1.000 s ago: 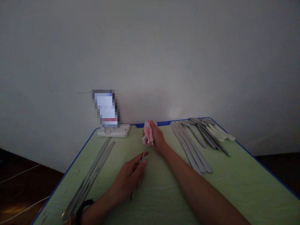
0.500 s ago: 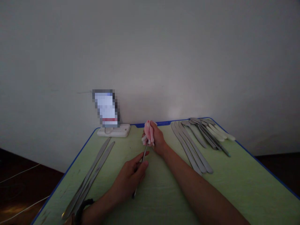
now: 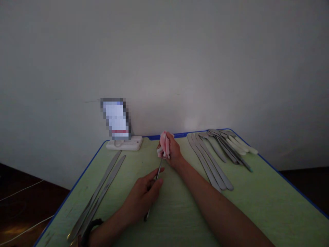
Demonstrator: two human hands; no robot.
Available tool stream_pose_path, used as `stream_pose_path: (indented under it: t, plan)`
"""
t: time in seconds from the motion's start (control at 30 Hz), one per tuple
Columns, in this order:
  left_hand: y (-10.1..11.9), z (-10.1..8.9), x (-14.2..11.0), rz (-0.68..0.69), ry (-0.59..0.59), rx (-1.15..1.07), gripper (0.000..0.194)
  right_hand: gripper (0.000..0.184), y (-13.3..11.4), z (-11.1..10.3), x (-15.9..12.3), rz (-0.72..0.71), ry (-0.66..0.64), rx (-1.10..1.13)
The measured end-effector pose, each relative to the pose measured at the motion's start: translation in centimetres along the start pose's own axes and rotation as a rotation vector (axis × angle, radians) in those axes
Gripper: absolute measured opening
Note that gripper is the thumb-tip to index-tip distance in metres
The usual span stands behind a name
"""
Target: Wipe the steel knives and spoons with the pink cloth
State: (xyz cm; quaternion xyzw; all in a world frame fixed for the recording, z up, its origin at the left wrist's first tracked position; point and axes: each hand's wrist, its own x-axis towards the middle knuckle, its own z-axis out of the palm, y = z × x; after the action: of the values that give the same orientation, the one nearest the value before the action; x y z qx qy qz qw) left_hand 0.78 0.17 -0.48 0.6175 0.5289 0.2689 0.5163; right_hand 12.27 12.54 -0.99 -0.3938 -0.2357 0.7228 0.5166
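My left hand [image 3: 146, 192] is closed round a slim metal piece of cutlery [image 3: 158, 172] in the middle of the table. It slants up and away from me, its near end poking out below the palm. The far end disappears into a bunched pink and white cloth [image 3: 165, 145], so I cannot tell its kind. Wrapped round that cloth is my right hand [image 3: 173, 151], just beyond the left. Two long table knives [image 3: 96, 195] lie side by side to the left, partly behind my left wrist. Three more table knives [image 3: 209, 161] rest right of my right forearm.
At the back left a phone [image 3: 117, 118] with a blurred-out screen leans on a white stand [image 3: 124, 143]. Several spoons and other cutlery [image 3: 223, 147], some white-handled, are heaped at the back right. The green tabletop [image 3: 180, 212] has a blue edge and meets a wall [image 3: 164, 61].
My right hand and the cloth have shifted very slightly to the right. The cutlery has slid a little toward me at its near end. Everything else lies as before.
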Motion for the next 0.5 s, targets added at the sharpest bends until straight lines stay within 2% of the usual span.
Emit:
stream_pose_path:
  t: [0.5]
  plan:
    - [-0.08,0.09,0.07,-0.01,0.014,0.008,0.064,0.045,0.46,-0.61,0.62,-0.021,-0.038,-0.015]
